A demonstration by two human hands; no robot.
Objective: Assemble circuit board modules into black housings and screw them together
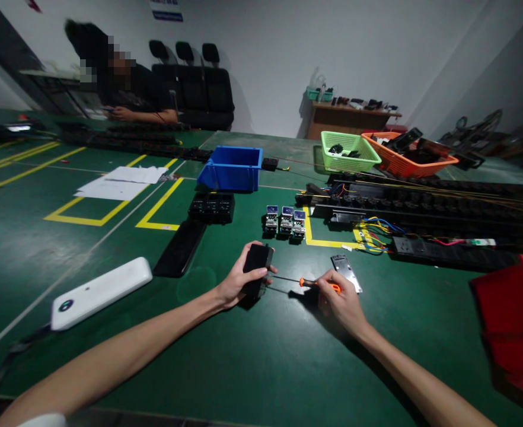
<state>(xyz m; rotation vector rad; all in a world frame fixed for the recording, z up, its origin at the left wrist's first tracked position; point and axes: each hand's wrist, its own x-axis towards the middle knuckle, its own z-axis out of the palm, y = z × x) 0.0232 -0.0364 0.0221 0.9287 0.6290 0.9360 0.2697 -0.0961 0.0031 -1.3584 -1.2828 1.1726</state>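
My left hand (239, 281) is closed around a flat black rectangular case (257, 261), held tilted just over the green table. In my right hand (341, 299) is a screwdriver (308, 283) with an orange and black handle. Its thin shaft points left, the tip close to the case's right side; whether it touches cannot be made out. A metal plate with cut-outs (347, 273) lies just beyond my right hand. Several small circuit modules (286, 222) stand in a row past the case.
A white power bank-like device (104, 292) and a dark slab (180, 249) lie to the left. A blue bin (232, 169) stands behind. Green (350, 153) and orange baskets (408, 157), wired black strips (452, 254) and a red bin (513, 326) are right. A person sits back left.
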